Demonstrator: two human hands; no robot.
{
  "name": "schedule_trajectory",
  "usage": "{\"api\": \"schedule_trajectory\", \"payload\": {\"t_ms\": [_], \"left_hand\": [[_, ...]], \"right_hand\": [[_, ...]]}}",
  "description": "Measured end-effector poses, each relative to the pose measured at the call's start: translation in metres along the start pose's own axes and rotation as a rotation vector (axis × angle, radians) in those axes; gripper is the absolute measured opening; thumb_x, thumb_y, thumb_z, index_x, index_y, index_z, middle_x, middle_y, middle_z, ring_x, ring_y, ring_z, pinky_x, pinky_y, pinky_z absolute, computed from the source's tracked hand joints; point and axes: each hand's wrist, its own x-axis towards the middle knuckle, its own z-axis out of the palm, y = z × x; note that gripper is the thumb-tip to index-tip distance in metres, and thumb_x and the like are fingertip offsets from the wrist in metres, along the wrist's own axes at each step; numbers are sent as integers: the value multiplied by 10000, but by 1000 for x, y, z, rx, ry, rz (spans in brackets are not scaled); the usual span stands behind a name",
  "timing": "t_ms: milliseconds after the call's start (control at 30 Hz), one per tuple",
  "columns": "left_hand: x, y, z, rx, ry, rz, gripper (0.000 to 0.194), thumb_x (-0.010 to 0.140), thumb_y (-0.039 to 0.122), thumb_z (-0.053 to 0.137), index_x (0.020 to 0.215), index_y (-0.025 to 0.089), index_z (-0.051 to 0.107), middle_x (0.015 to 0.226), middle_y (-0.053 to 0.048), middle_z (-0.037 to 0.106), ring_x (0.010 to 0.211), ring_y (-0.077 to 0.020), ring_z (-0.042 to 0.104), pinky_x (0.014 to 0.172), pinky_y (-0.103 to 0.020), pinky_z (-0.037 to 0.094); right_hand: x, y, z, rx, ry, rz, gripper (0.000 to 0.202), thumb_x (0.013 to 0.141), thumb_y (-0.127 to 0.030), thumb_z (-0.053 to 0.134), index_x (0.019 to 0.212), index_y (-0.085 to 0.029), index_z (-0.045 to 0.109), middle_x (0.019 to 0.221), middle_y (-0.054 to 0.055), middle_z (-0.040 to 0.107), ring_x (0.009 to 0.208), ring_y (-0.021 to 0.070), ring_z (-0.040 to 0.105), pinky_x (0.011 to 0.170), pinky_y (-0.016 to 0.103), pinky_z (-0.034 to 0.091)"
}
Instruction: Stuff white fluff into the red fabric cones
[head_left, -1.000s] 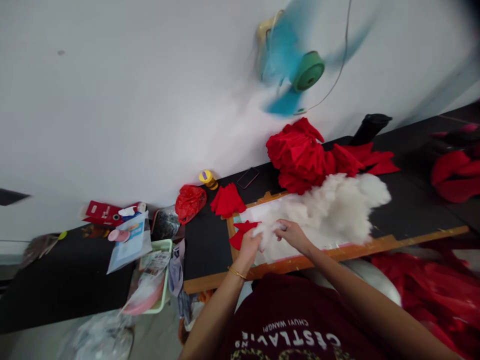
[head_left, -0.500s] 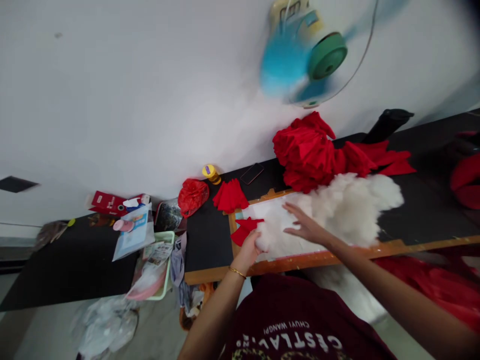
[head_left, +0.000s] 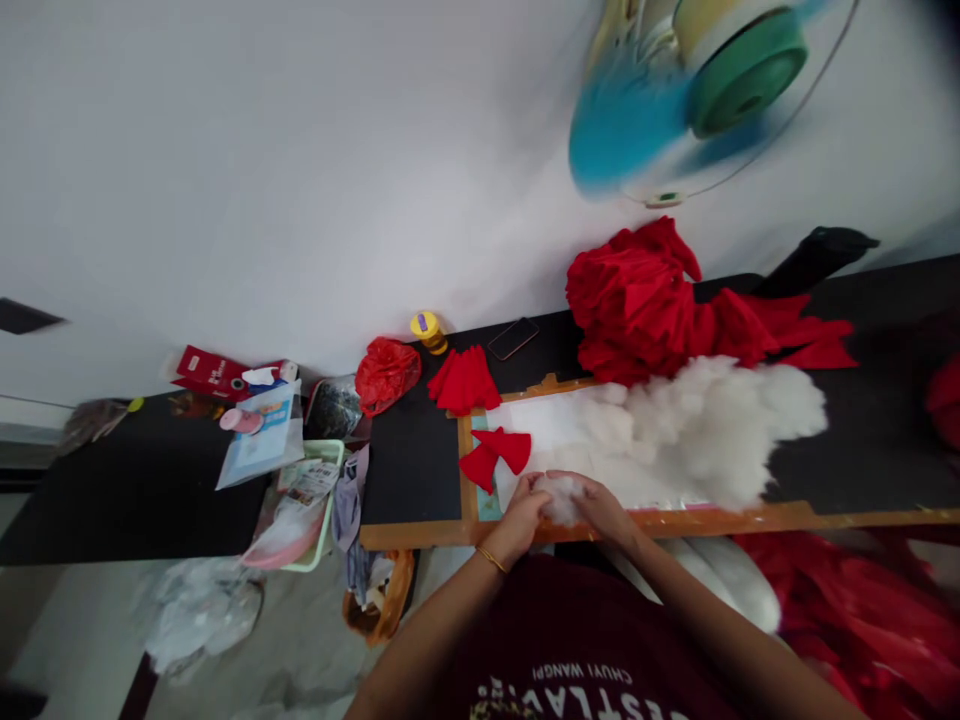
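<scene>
My left hand [head_left: 527,508] and my right hand [head_left: 592,502] meet at the front edge of the table, both closed around a small tuft of white stuffing [head_left: 562,498]. Just beyond my left hand lie a few red cloth pieces [head_left: 496,455], narrow at one end and wide at the other. To the right of my hands a large heap of white fluffy stuffing [head_left: 712,430] spreads over a white sheet [head_left: 536,422]. A fanned stack of red cloth pieces [head_left: 463,381] rests farther back.
A big red cloth pile [head_left: 637,300] stands against the wall, with a phone [head_left: 514,339] and a yellow-lidded jar [head_left: 429,333] to its left. A spinning fan [head_left: 690,110] hangs above. A green basket [head_left: 330,510] and a red plastic bag [head_left: 387,375] sit leftward.
My right hand has moved left and toward me from the sheet to join my left hand. The tuft between them looks smaller and more gathered. The camera view has shifted slightly.
</scene>
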Motion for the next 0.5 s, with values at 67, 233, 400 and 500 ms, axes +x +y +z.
{"api": "schedule_trajectory", "payload": {"t_ms": [67, 233, 400, 500], "left_hand": [[5, -5, 2, -29, -17, -2, 370, 614, 172, 662, 976, 172, 586, 867, -20, 639, 705, -137, 589, 603, -237, 460], [27, -15, 4, -44, 24, -20, 283, 616, 191, 634, 892, 166, 581, 753, 6, 597, 603, -111, 537, 561, -232, 431], [39, -21, 7, 21, 106, -5, 214, 586, 108, 602, 793, 164, 602, 650, 33, 547, 563, -94, 457, 509, -206, 342], [39, -24, 16, 58, 136, 9, 201, 581, 68, 603, 758, 162, 602, 640, 26, 550, 580, -103, 459, 519, -212, 348]], "right_hand": [[2, 4, 0, 20, 83, 3, 368, 750, -386, 543, 1036, -213, 697, 1106, 78, 731, 859, 256, 686, 737, 386, 572], [5, 6, -9, -122, 61, -132, 337, 785, -349, 516, 1055, -229, 678, 1385, 87, 579, 1220, 279, 571, 991, 431, 491], [-2, 0, -23, -487, -66, -230, 603, 754, -447, 682, 1298, -220, 558, 1614, 121, 236, 1433, 314, 337, 1139, 467, 348], [-2, 0, -23, -564, -73, -268, 745, 725, -469, 732, 1385, -221, 489, 1607, 138, 236, 1409, 319, 379, 1126, 467, 377]]}}
